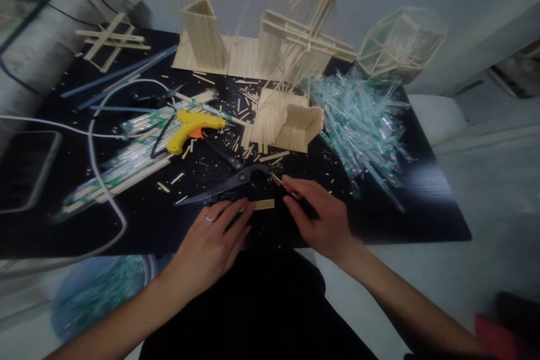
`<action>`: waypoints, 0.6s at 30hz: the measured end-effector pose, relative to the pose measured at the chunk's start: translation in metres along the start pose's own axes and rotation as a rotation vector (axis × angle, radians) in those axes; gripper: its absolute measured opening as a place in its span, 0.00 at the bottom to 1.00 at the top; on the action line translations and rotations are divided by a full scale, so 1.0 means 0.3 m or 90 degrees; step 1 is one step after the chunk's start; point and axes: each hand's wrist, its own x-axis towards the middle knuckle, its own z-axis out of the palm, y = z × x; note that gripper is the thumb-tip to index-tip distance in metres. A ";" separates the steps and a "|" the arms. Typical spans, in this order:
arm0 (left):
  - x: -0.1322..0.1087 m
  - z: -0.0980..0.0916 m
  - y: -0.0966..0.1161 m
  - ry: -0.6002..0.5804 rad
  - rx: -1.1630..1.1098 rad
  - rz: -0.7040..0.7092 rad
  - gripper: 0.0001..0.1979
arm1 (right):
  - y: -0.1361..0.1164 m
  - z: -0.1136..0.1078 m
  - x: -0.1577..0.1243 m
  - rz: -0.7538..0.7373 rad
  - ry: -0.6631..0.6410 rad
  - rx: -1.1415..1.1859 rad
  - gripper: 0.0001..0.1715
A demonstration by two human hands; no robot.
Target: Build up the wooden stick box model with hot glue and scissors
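Note:
At the table's front edge my left hand (219, 230), a ring on one finger, has its fingers closed together over the left end of a small flat row of cut wooden sticks (264, 204). Just right of it, my right hand (318, 211) pinches a short wooden stick (277, 180) between thumb and fingers. Black scissors (228, 183) lie spread beyond my left hand, their handle loops close to the pinched stick. Behind them rests a yellow glue gun (192, 126) with an orange trigger.
Stick-built models (202, 39) stand along the back, with an open stick box (301, 126) nearer. Empty wrappers (358, 118) pile at right; wrapped sticks (139, 146) lie at left. A white cable (95, 163) loops there. Stick offcuts litter the black table (405, 219). A bin (101, 292) stands below.

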 end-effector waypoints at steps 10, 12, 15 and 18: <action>-0.007 0.011 0.002 -0.006 0.010 -0.009 0.19 | -0.013 0.065 -0.071 -0.136 -0.160 -0.211 0.18; -0.005 0.013 0.003 -0.009 0.011 -0.008 0.19 | -0.027 0.068 -0.072 -0.141 -0.171 -0.221 0.20; -0.003 0.014 0.004 -0.014 0.008 -0.007 0.19 | -0.038 0.071 -0.069 -0.145 -0.181 -0.221 0.22; -0.003 0.013 0.005 -0.012 0.005 -0.007 0.19 | -0.042 0.076 -0.067 -0.140 -0.183 -0.209 0.22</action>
